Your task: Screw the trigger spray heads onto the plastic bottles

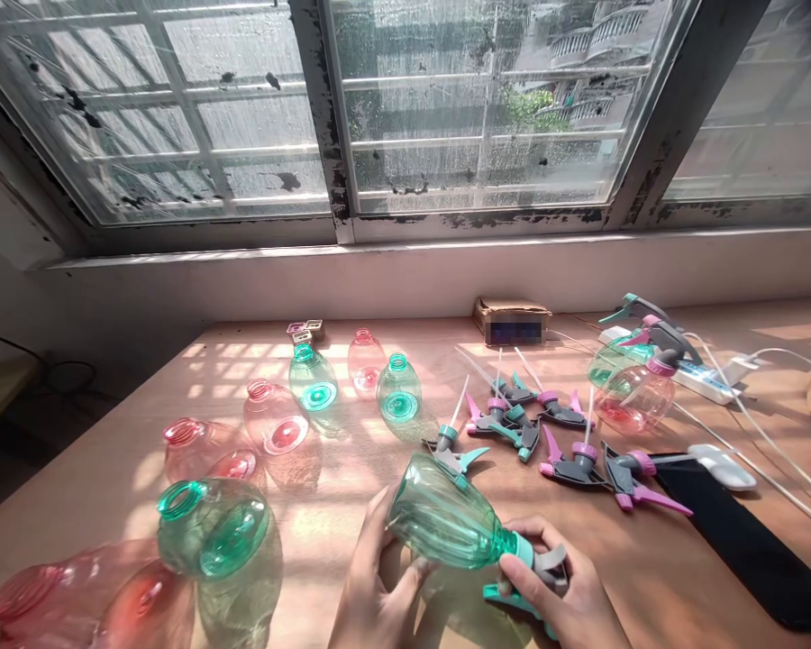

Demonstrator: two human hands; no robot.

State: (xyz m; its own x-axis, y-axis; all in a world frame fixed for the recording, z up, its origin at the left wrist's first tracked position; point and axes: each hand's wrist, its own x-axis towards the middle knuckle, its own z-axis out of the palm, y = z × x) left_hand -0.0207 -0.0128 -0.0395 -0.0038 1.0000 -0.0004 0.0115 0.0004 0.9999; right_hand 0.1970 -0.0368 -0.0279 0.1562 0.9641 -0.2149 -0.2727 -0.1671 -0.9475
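Note:
A clear green spray bottle [446,518] lies sideways in the air between my hands, low in the middle of the head view. My left hand [385,581] is wrapped around its wide base end. At the neck, my right hand [554,577] grips the grey and teal trigger head [523,550], whose collar sits against the bottle's neck. Whether the thread is fully engaged cannot be seen. Just beyond the bottle, a loose teal and grey trigger sprayer [452,451] stands with its white tube pointing up.
Open pink bottles [277,419] and green bottles [216,527] stand on the left. More trigger sprayers [574,460] lie right of centre. Behind them are bottles with spray heads [639,388], a power strip [706,379], cables, a black phone [743,541] and a cardboard box [514,322].

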